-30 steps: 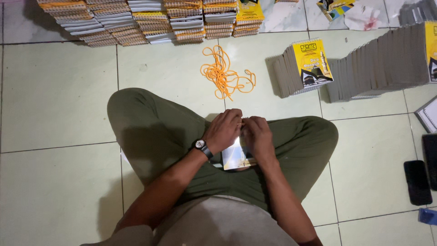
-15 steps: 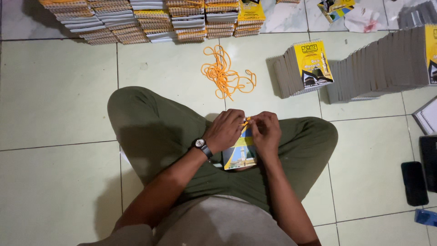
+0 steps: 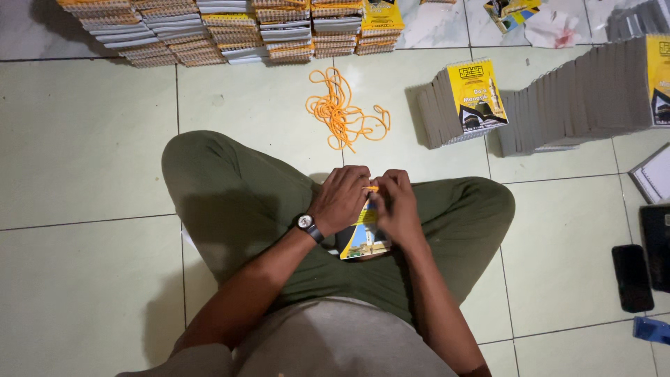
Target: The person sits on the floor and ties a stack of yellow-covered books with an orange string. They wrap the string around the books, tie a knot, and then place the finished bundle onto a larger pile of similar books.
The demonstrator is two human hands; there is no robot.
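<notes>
While two hands (image 3: 370,202) pinch one booklet (image 3: 363,237); perhaps one cord (image 3: 373,188).

Dim indoor light from above, soft shadows beside the legs, mild overall softness

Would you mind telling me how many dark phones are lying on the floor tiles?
1 for certain: a black phone on the tiles at the right. A dark flat thing at the frame's right edge is cut off, so it may be another.
</notes>
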